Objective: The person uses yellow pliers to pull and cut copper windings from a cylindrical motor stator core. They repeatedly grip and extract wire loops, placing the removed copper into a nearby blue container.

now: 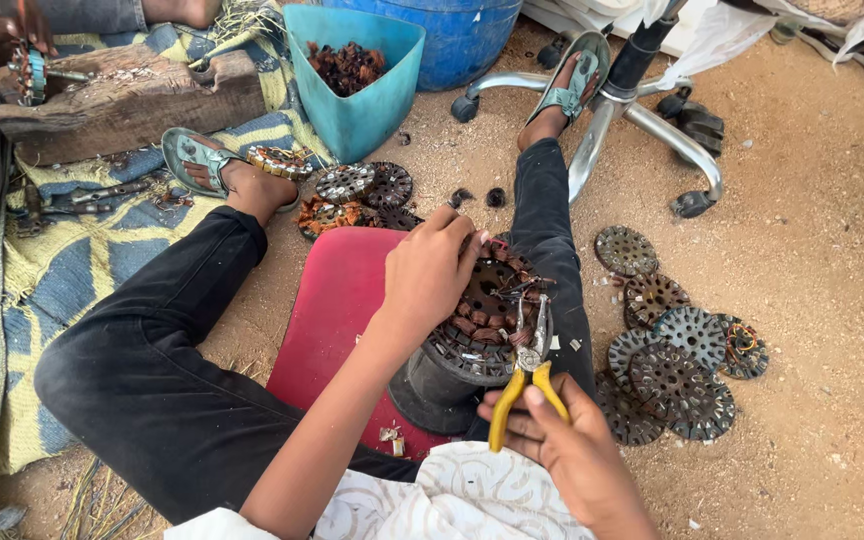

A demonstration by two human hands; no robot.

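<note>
A round rusty motor stator point(487, 310) with copper windings lies on a black cylinder stand point(442, 385) between my legs. My left hand point(430, 270) rests on top of the stator and grips its far edge. My right hand point(567, 445) holds yellow-handled pliers point(530, 370), whose jaws touch the stator's near right rim at the windings.
A red seat pad point(337, 300) lies under the stand. A pile of stripped stator discs point(677, 365) sits on the sand at right, more discs point(357, 190) ahead. A teal bin point(352, 75) of copper scraps, a blue barrel point(457, 35), a chair base point(642, 110) and another person's hands point(7, 45) at a wooden block stand beyond.
</note>
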